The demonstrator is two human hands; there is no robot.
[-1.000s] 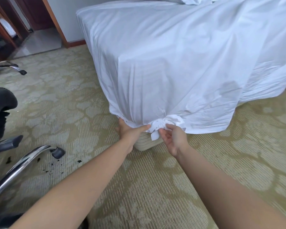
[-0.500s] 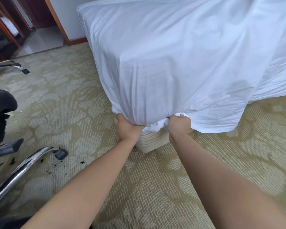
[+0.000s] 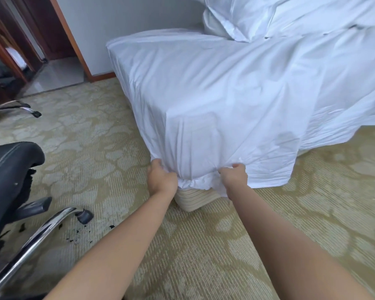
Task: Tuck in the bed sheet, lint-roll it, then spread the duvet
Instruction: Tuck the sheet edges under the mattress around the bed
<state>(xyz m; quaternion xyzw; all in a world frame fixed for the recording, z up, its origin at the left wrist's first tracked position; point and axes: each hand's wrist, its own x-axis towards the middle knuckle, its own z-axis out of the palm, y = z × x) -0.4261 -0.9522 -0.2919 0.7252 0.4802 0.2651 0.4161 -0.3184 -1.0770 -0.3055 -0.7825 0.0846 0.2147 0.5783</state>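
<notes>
Both fists closed: left hand & right hand grip bed sheet corner.

White bed sheet drapes the mattress corner (hem bunched underneath).

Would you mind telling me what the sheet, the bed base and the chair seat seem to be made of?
Sheet: thin matte white woven cloth, probably cotton; it creases finely and bunches at the corner. Bed base: striped beige fabric cover; what lies beneath is hidden. Chair seat: black leather or imitation, with a smooth sheen and a stitched seam.
</notes>
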